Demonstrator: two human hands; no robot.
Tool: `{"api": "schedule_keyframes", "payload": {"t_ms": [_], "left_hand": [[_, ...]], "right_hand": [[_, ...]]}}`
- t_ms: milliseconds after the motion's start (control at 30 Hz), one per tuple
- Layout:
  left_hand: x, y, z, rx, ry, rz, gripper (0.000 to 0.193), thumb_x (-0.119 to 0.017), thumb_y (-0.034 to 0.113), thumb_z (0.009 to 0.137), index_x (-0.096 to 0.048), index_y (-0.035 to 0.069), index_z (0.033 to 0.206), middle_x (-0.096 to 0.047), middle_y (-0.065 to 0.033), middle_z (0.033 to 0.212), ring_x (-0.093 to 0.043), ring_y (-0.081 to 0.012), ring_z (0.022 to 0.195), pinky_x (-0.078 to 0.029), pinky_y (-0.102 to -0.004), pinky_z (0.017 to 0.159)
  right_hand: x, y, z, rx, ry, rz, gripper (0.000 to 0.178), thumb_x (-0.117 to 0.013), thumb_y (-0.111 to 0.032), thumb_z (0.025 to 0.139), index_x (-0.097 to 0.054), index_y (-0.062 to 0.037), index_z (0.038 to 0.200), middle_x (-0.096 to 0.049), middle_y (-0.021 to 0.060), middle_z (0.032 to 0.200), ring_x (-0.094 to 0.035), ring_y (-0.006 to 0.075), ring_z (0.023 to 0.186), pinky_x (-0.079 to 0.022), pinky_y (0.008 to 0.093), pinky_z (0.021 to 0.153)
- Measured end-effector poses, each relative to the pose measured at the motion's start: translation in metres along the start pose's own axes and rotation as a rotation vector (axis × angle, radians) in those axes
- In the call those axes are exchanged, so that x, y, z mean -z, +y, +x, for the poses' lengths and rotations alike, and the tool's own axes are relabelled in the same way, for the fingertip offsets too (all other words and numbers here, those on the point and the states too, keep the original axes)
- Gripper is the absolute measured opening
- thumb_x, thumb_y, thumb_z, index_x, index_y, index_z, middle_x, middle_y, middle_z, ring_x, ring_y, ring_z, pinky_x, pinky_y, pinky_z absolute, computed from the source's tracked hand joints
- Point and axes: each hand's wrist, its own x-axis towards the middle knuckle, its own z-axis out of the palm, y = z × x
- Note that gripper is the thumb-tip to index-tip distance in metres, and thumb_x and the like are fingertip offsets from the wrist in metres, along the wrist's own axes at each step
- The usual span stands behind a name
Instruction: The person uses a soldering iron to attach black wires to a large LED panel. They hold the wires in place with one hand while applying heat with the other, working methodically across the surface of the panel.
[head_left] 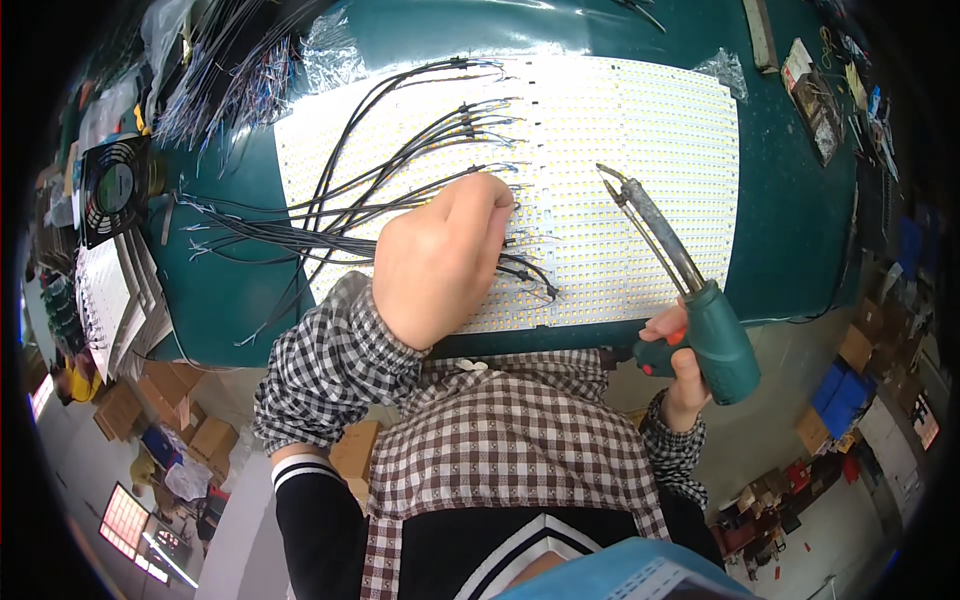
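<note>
My left hand [440, 258] rests fisted on a white LED panel [640, 140], fingers pinched on thin black wires [330, 205] near the panel's middle column of solder pads. The wires fan out leftward across the panel and the green table [230, 290]. My right hand [682, 365] grips a green pistol-style soldering iron [715, 335] off the table's near edge. Its long metal tip [625, 195] points up and left over the panel, apart from the wires and not touching the board.
A small black fan [113, 185] stands at the left table edge beside stacked white boards [105, 300]. Bundles of loose wires [215, 85] lie at the back left. Tools and small parts [820, 95] crowd the right edge. Cardboard boxes [170, 415] sit on the floor below.
</note>
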Motion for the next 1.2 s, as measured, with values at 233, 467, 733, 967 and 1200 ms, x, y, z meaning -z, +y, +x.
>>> {"api": "schedule_keyframes", "payload": {"t_ms": [233, 467, 733, 967, 1200], "left_hand": [[0.000, 0.001, 0.004, -0.107, -0.054, 0.007, 0.011, -0.071, 0.001, 0.092, -0.063, 0.001, 0.100, -0.067, -0.0125, 0.089, -0.069, -0.0277, 0.074, -0.056, -0.0340, 0.064], [-0.006, -0.001, 0.004, -0.006, 0.040, -0.164, 0.013, -0.070, -0.003, 0.089, -0.064, 0.000, 0.101, -0.065, -0.0130, 0.088, -0.068, -0.0244, 0.074, -0.055, -0.0330, 0.066], [0.000, -0.005, 0.015, -0.020, -0.103, -0.152, 0.009, -0.071, -0.001, 0.088, -0.065, 0.001, 0.094, -0.065, -0.0109, 0.085, -0.067, -0.0230, 0.072, -0.054, -0.0319, 0.063], [-0.011, -0.009, 0.012, 0.038, -0.078, -0.119, 0.009, -0.072, 0.002, 0.086, -0.065, 0.002, 0.091, -0.067, -0.0096, 0.085, -0.067, -0.0213, 0.071, -0.054, -0.0315, 0.062], [-0.014, -0.011, 0.014, 0.033, -0.063, -0.194, 0.010, -0.071, 0.004, 0.084, -0.062, 0.005, 0.090, -0.064, -0.0121, 0.083, -0.066, -0.0318, 0.071, -0.053, -0.0407, 0.062]], "right_hand": [[-0.001, -0.003, -0.001, -0.014, 0.022, 0.002, 0.066, -0.067, -0.037, 0.097, -0.054, 0.0128, 0.137, -0.067, 0.0160, 0.101, -0.068, 0.0266, 0.085, -0.057, 0.0409, 0.081], [-0.002, -0.002, -0.002, -0.019, 0.050, 0.004, 0.064, -0.065, -0.036, 0.097, -0.054, 0.0128, 0.137, -0.067, 0.0163, 0.101, -0.068, 0.0262, 0.085, -0.056, 0.0412, 0.081], [0.001, 0.000, -0.003, -0.029, 0.053, 0.004, 0.066, -0.066, -0.037, 0.097, -0.053, 0.0129, 0.137, -0.068, 0.0167, 0.102, -0.069, 0.0265, 0.086, -0.057, 0.0418, 0.083], [0.001, -0.003, -0.003, -0.026, 0.034, -0.024, 0.064, -0.065, -0.037, 0.098, -0.054, 0.0130, 0.136, -0.068, 0.0171, 0.103, -0.069, 0.0267, 0.085, -0.057, 0.0432, 0.085], [-0.002, -0.008, -0.004, -0.038, 0.056, -0.054, 0.064, -0.065, -0.040, 0.097, -0.057, 0.0124, 0.132, -0.069, 0.0187, 0.106, -0.071, 0.0279, 0.088, -0.057, 0.0437, 0.084]]}}
